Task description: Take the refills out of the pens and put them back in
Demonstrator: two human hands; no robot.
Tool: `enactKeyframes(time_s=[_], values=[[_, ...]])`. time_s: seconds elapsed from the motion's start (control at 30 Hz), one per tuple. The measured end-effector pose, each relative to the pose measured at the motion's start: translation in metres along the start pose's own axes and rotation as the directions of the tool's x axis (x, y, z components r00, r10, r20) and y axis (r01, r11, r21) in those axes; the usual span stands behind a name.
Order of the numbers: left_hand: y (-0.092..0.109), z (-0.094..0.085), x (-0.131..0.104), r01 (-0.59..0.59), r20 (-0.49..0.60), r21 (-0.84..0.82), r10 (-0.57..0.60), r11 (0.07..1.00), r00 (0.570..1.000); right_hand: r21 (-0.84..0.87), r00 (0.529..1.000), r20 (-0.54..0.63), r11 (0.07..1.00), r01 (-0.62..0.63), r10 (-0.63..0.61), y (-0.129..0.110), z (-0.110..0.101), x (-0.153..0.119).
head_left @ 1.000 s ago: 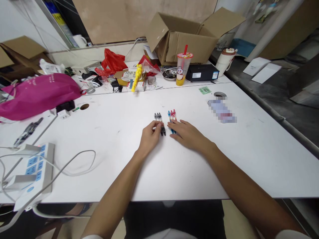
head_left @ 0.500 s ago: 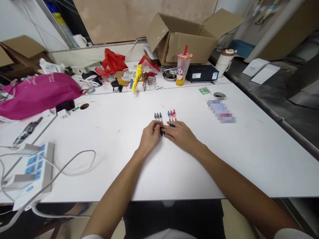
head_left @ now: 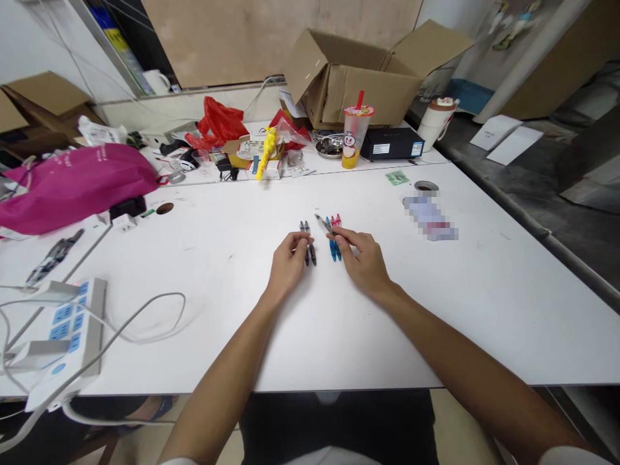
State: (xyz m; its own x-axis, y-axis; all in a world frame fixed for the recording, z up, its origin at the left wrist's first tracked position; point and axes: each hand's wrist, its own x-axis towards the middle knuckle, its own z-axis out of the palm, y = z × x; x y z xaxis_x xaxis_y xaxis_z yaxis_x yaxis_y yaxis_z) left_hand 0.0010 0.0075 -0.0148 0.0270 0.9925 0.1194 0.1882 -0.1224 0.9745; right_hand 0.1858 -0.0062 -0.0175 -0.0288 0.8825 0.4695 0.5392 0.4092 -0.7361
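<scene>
My left hand (head_left: 287,261) is at the left of two black pens (head_left: 312,254) that lie side by side on the white table (head_left: 310,336). Its thumb and forefinger are pinched together over the middle of these pens. Between the thumb and fingers of my right hand (head_left: 364,259) is a grey-black pen (head_left: 323,223), tilted, with its tip up and to the left. Under that hand lie blue pens (head_left: 335,251), and the ends of red pens (head_left: 338,219) show beyond its fingers. The hand hides the middle of these coloured pens.
Behind the pens stand a drink cup (head_left: 356,135) with a red straw, a black box (head_left: 393,143) and an open carton (head_left: 372,90). A power strip (head_left: 72,323) with cables lies at left, near a pink bag (head_left: 82,184). A tape roll (head_left: 426,186) rests at right.
My right hand has lifted one black pen from the group of three and moved it to the right, over the coloured pens. My left hand stays by the other two.
</scene>
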Motion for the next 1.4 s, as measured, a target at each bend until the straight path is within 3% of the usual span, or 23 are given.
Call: enactKeyframes(time_s=[0.07,0.23,0.37,0.5,0.57,0.63,0.7,0.73,0.9,1.03,1.13,1.4], values=[[0.001,0.000,0.003,0.102,-0.010,-0.193,-0.106,0.976,0.994,0.115,1.000,0.013,0.993,-0.014,0.013,-0.004,-0.001,-0.002],[0.009,-0.004,0.008,0.273,0.034,-0.556,-0.306,0.785,0.951,0.320,0.991,0.130,0.947,-0.028,-0.015,-0.009,-0.003,-0.005],[0.016,-0.006,0.007,0.270,0.017,-0.617,-0.331,0.739,0.944,0.422,0.987,0.163,0.905,-0.055,-0.015,-0.008,-0.004,-0.003],[0.020,-0.006,0.005,0.253,0.043,-0.621,-0.290,0.741,0.956,0.581,0.955,0.266,0.768,-0.270,0.134,-0.005,-0.002,-0.001],[0.020,-0.005,0.005,0.250,0.064,-0.610,-0.268,0.752,0.961,0.610,0.896,0.399,0.673,-0.419,0.196,-0.004,-0.001,0.001],[0.019,-0.004,0.004,0.252,0.088,-0.593,-0.250,0.765,0.964,0.538,0.779,0.586,0.611,-0.581,0.225,-0.004,0.001,0.002],[0.019,-0.003,0.003,0.249,0.092,-0.580,-0.241,0.776,0.966,0.437,0.686,0.690,0.622,-0.650,0.232,-0.005,0.001,0.002],[0.018,-0.003,0.003,0.243,0.084,-0.575,-0.239,0.781,0.967,0.408,0.681,0.695,0.655,-0.637,0.230,-0.005,0.001,0.002],[0.016,-0.001,0.002,0.224,0.047,-0.557,-0.238,0.800,0.970,0.265,0.832,0.533,0.904,-0.335,0.152,-0.008,-0.007,0.000],[0.015,0.001,0.001,0.229,0.019,-0.513,-0.256,0.827,0.967,0.058,0.880,0.470,0.992,-0.113,0.073,-0.006,-0.013,0.000],[0.014,0.001,0.001,0.230,-0.004,-0.464,-0.262,0.855,0.965,0.035,0.891,0.446,0.993,-0.116,0.088,-0.006,-0.012,-0.001],[0.012,0.003,0.000,0.250,-0.017,-0.454,-0.289,0.855,0.957,0.250,0.926,0.355,0.940,-0.230,0.132,0.001,-0.002,-0.002]])
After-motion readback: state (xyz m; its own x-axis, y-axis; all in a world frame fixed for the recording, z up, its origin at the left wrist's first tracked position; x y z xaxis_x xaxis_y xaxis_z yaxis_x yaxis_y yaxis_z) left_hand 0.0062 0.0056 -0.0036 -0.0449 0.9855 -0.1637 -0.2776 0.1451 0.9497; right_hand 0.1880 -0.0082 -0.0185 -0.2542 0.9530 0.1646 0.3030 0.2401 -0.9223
